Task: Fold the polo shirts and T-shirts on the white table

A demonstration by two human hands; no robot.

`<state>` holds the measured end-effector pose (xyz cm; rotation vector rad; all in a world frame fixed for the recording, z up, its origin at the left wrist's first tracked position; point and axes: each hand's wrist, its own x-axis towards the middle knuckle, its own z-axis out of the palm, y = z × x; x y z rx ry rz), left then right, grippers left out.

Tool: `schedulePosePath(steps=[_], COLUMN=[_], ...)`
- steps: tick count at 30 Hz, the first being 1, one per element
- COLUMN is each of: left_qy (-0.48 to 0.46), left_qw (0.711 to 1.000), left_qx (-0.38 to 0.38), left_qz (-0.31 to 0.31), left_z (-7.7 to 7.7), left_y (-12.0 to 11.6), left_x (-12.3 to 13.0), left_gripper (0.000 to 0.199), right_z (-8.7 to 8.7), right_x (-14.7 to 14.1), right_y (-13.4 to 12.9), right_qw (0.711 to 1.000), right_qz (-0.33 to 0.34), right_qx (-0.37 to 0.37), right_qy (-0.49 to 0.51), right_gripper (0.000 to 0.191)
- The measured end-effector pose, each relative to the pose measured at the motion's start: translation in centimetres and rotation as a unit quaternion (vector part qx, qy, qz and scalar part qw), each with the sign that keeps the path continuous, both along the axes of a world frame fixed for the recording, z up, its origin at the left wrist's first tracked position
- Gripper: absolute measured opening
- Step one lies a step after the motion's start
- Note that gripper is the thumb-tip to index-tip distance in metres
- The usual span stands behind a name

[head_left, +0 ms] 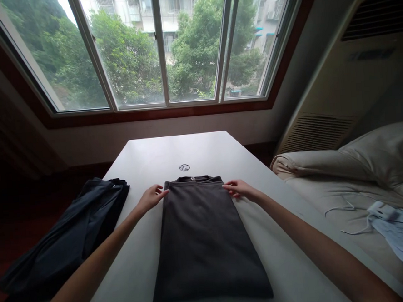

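Observation:
A dark grey folded garment (207,242), with a neckline and a small label at its far end, lies flat on the white table. It looks like a folded shirt. At its far left corner, my left hand (153,197) touches the edge with a fingertip, its fingers apart. On the opposite side, my right hand (240,189) rests its fingertips on the far right corner, the other fingers loosely spread beside the cloth. Neither hand visibly grips the fabric.
A stack of dark folded clothes (73,227) lies along the left side of the white table (147,159). Beyond the garment is a round dark logo (184,168). To the right, a beige padded surface (312,180) holds a light blue cloth item with cords (397,230). A window stands ahead.

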<state>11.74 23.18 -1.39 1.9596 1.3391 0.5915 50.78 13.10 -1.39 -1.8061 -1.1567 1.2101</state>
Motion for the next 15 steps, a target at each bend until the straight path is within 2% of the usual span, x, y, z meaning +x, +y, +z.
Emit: schedulePosePath(steps=[2,4,9,11,15], left_qy=[0.019,0.024,-0.053,-0.103,-0.161], left_qw=[1.000,0.999,0.998,0.994,0.986], left_qx=[0.010,0.008,-0.006,-0.012,-0.018], left_qz=[-0.010,-0.022,-0.017,-0.030,-0.039], left_z=[0.0,-0.3,-0.9,-0.2,2.5], left_y=[2.2,3.3,3.3,3.0,3.4], left_x=[2.1,3.4,3.1,2.3,1.4], left_gripper=[0.055,0.050,0.037,0.037,0.037], right_z=[-0.1,-0.1,0.5,1.4,3.5], right_x=[-0.2,-0.4,0.0,0.3,0.6], right_y=[2.5,3.7,3.9,3.9,5.1], right_qw=[1.000,1.000,0.998,0.996,0.976], right_qz=[-0.015,-0.013,0.003,0.013,0.057], right_qx=[0.009,0.017,0.056,0.086,0.206], right_qy=[-0.012,-0.020,-0.026,-0.025,-0.040], right_gripper=[0.032,0.026,0.026,0.026,0.023])
